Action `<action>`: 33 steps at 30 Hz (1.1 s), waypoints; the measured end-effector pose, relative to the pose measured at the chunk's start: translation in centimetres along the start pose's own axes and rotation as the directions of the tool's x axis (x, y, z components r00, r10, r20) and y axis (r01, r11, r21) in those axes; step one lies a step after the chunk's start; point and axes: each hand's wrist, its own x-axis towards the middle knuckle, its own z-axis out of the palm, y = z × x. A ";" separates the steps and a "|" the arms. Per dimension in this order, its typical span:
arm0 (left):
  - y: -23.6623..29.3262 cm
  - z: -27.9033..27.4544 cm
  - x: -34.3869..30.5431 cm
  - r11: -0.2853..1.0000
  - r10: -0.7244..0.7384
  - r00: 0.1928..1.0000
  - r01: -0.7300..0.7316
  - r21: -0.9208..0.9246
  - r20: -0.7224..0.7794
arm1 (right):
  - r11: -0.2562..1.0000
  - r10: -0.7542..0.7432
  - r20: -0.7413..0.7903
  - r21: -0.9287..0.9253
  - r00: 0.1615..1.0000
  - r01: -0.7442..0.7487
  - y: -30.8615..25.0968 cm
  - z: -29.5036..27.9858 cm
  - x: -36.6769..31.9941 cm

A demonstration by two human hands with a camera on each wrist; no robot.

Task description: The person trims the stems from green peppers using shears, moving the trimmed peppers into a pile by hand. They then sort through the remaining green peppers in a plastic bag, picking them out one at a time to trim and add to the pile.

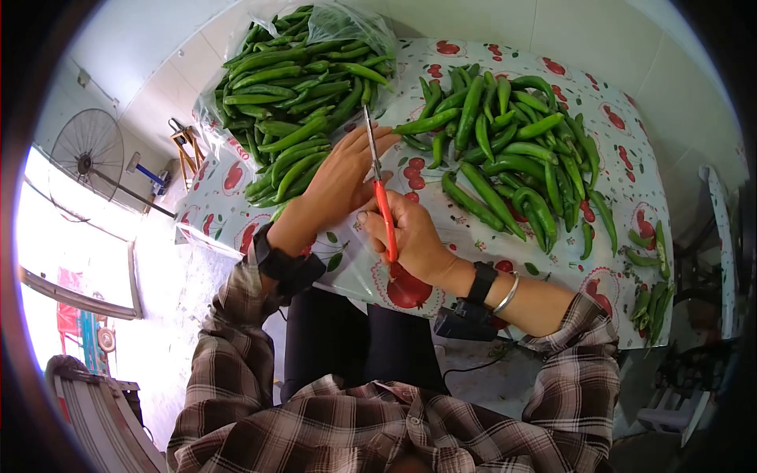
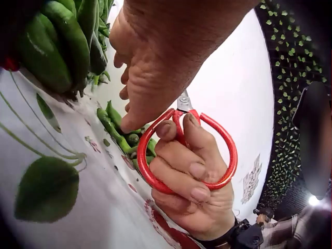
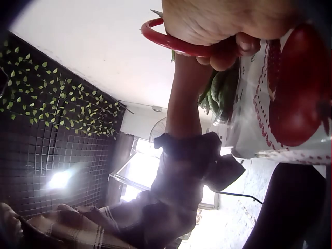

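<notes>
My right hand (image 1: 415, 240) grips scissors with red handles (image 1: 384, 206), fingers through the loops as the left wrist view shows; the blades point away from me. My left hand (image 1: 339, 177) reaches forward beside the blades, fingers extended, palm side down over the table. Its fingertips are right at the near end of a long green chili pepper (image 1: 426, 124) on the edge of the loose pile (image 1: 544, 150). To the left, a clear plastic bag (image 1: 347, 24) lies open around a big heap of green chili peppers (image 1: 288, 91).
A patterned tablecloth (image 1: 449, 213) with red fruit covers the table. Several smaller green peppers or pieces (image 1: 648, 307) lie near its right edge. A standing fan (image 1: 87, 146) is off to the left, and a chair (image 1: 87, 402) stands at lower left.
</notes>
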 end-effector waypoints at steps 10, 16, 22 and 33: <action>-3.1 3.6 4.1 0.989 -0.097 0.992 0.106 -0.107 0.083 | 1.000 0.010 -0.021 0.012 1.000 -0.010 0.2 0.0 0.1; -3.0 4.5 5.2 0.993 -0.116 0.989 0.117 -0.005 0.092 | 1.000 0.018 -0.039 -0.022 0.999 -0.019 0.3 -0.1 0.2; -3.1 4.6 4.9 0.989 -0.147 0.985 0.147 0.003 0.086 | 1.000 0.030 -0.043 0.009 0.999 -0.030 0.2 0.0 0.2; -0.2 2.5 0.7 0.974 -0.227 0.969 0.225 0.033 0.098 | 0.999 0.050 -0.013 0.018 0.999 -0.050 0.1 -0.3 0.1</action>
